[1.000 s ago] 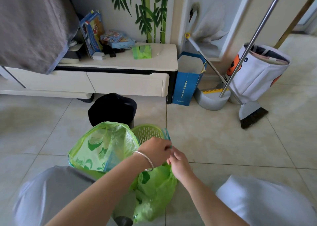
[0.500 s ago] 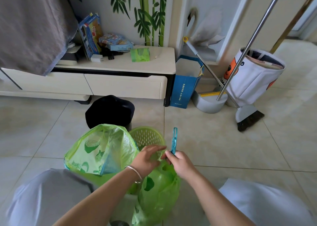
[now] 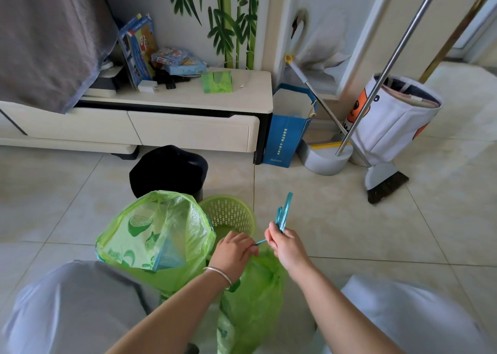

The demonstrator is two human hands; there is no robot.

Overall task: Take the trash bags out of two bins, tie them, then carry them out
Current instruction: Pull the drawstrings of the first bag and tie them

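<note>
A green trash bag (image 3: 252, 286) lies bunched on the floor between my knees, its neck gathered under my hands. My right hand (image 3: 285, 246) pinches the bag's blue drawstring (image 3: 283, 214), whose loose end sticks up above my fingers. My left hand (image 3: 234, 251) pinches the other end of the string, which runs taut between the hands. A second green trash bag (image 3: 156, 235) with a lime print stands open and puffed up at the left. Behind it sit an empty green mesh bin (image 3: 231, 214) and a bin lined in black (image 3: 169, 170).
A low cream TV cabinet (image 3: 161, 127) runs along the wall with boxes and a green pack on top. To its right stand a blue paper bag (image 3: 287, 136), a dustpan (image 3: 325, 157) with a broom (image 3: 384, 181) and a white fabric basket (image 3: 395, 119). Beige floor tiles spread to the right.
My hands have moved apart, drawing the blue string out taut. The right hand has shifted right and the string's loose end now rises higher above it.
</note>
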